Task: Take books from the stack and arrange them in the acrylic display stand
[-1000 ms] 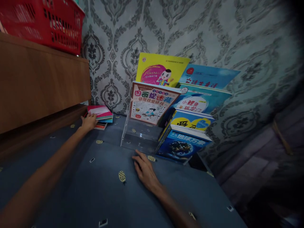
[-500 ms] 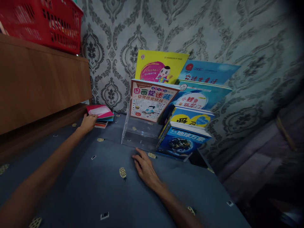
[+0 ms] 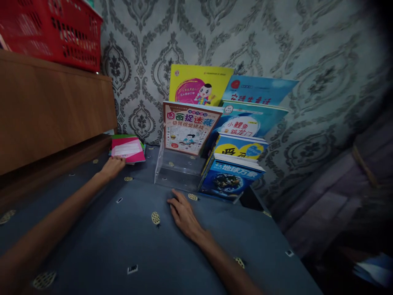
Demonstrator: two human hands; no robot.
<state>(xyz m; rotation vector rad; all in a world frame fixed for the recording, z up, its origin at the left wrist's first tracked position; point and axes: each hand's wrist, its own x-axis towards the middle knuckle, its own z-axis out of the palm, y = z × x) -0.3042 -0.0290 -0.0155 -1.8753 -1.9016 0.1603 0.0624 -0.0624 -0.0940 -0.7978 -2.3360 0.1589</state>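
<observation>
At the left, by the wooden cabinet, my left hand (image 3: 114, 166) grips the near edge of a pink booklet (image 3: 130, 149), which lies on a small pile with a green one showing behind it. My right hand (image 3: 182, 211) rests on the dark blue cloth with its fingers apart, holding nothing, just in front of a clear stepped rack (image 3: 181, 178). The rack's left side bears a brown-bordered book (image 3: 187, 133) and a yellow book (image 3: 199, 84) behind it. Blue and teal books stand on its right side, with an earth-picture book (image 3: 227, 182) in front.
A red plastic basket (image 3: 73, 37) sits on the wooden cabinet (image 3: 55, 106) at the upper left. Patterned wallpaper rises behind the rack. A purplish curtain hangs at the right, and a dark object (image 3: 251, 199) lies beside the rack's right end.
The pink booklet has turned and come nearer over the pile's front, uncovering a green one behind. My left hand stays at its edge. The view has shifted slightly.
</observation>
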